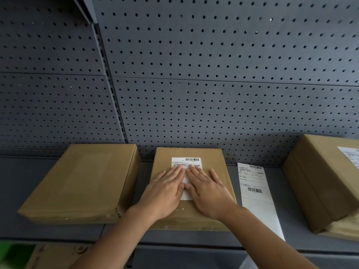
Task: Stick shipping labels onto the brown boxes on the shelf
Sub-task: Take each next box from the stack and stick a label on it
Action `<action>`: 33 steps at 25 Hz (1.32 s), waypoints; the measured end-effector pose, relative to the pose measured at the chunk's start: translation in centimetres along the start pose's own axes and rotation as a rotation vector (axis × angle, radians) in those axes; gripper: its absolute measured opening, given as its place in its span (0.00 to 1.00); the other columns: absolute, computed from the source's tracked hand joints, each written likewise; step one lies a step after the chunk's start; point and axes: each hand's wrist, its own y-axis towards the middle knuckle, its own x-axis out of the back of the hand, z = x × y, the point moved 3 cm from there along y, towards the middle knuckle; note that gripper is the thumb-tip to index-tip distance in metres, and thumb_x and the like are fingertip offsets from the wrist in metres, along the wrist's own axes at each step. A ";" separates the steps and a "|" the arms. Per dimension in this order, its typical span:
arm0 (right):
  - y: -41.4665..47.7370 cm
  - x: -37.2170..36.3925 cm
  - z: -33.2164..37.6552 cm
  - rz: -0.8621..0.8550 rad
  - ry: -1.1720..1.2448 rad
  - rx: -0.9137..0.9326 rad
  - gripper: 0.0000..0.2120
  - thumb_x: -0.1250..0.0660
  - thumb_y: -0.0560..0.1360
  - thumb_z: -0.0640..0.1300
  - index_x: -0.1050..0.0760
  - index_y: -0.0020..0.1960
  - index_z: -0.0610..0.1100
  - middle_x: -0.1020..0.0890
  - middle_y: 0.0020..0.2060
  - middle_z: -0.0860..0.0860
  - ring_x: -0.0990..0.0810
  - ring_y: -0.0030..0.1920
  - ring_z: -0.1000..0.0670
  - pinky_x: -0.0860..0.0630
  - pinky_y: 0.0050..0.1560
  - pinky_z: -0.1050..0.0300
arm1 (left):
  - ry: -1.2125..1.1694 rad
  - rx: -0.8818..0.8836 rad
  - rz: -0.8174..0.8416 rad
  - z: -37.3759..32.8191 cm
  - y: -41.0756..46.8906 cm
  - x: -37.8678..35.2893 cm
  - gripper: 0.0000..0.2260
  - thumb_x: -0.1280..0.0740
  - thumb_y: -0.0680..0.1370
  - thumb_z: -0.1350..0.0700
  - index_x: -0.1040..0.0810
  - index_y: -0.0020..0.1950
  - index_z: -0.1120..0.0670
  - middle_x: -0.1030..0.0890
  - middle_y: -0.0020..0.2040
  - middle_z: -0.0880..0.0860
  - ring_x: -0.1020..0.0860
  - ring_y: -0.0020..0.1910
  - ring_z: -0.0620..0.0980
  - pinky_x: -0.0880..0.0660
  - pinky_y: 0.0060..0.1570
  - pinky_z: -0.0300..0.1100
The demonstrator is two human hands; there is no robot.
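Two flat hands, fingers extended and close together, press palm-down on a white shipping label (186, 163) lying on top of the middle box (219, 167). The left hand (165, 191) covers the label's left half, the right hand (207, 192) its right half; their index fingers nearly touch along the label's midline. Neither hand grips anything. Only the label's upper strip, with a barcode and printed lines, and a small patch between the thumbs remain visible. The middle box rests on the grey shelf (48, 228), its rear edge near the perforated back panel (213, 74). To its left, just apart, lies a wider brown box (77, 181) whose top bears no label. To the right of the middle box, a loose label sheet (256, 195) lies flat on the shelf, barcodes facing up. Further right stands a third brown box (320, 181), cut by the frame edge, with a white label (349, 154) on its top.
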 end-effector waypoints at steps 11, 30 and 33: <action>-2.9 1.0 -2.2 -0.037 0.007 -0.123 0.32 0.58 0.83 0.63 0.55 0.82 0.49 0.53 0.82 0.56 0.57 0.81 0.57 0.64 0.79 0.49 | -0.078 0.091 0.006 0.3 -2.3 0.8 0.26 0.56 0.86 0.44 0.56 0.83 0.50 0.56 0.83 0.45 0.58 0.81 0.40 0.57 0.80 0.42; -8.4 0.2 -4.2 -0.046 -0.025 -0.268 0.36 0.62 0.80 0.67 0.61 0.82 0.50 0.58 0.81 0.56 0.61 0.80 0.57 0.66 0.79 0.48 | -0.043 0.292 0.008 1.5 -7.1 0.0 0.33 0.62 0.81 0.35 0.64 0.81 0.51 0.64 0.81 0.46 0.62 0.80 0.42 0.61 0.77 0.39; -8.8 0.2 -5.4 -0.062 0.199 -0.354 0.42 0.60 0.76 0.70 0.60 0.82 0.47 0.56 0.82 0.53 0.60 0.81 0.54 0.61 0.79 0.53 | -0.359 0.426 -0.037 1.6 -7.6 0.0 0.37 0.54 0.79 0.32 0.61 0.83 0.49 0.55 0.84 0.46 0.53 0.81 0.43 0.50 0.78 0.42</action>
